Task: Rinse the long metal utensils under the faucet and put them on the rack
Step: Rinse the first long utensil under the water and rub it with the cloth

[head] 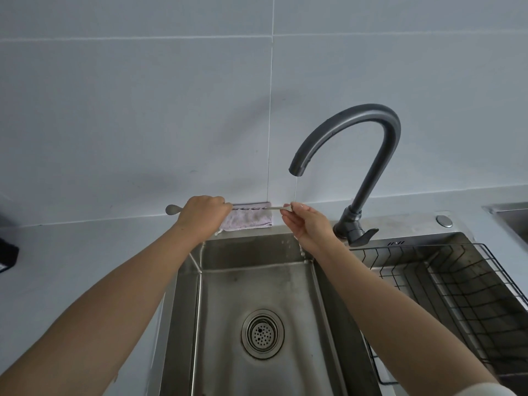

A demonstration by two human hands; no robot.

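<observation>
A long metal spoon (pixel 274 208) is held level above the back of the sink (pixel 188 295). My left hand (pixel 204 214) is closed around it near the bowl end, and the round bowl sticks out to the left. My right hand (pixel 305 222) pinches the thin handle end between its fingertips. A thin stream of water falls from the dark grey faucet (pixel 368 167) onto that handle end and runs down past my right hand. The black wire rack (pixel 468 278) sits over the right part of the basin with nothing on it.
A folded pale purple cloth (pixel 248 220) lies on the ledge behind the sink, under the spoon. The drain strainer (pixel 262 333) is in the basin floor. A dark object (pixel 7 252) sits at the left edge of the grey counter.
</observation>
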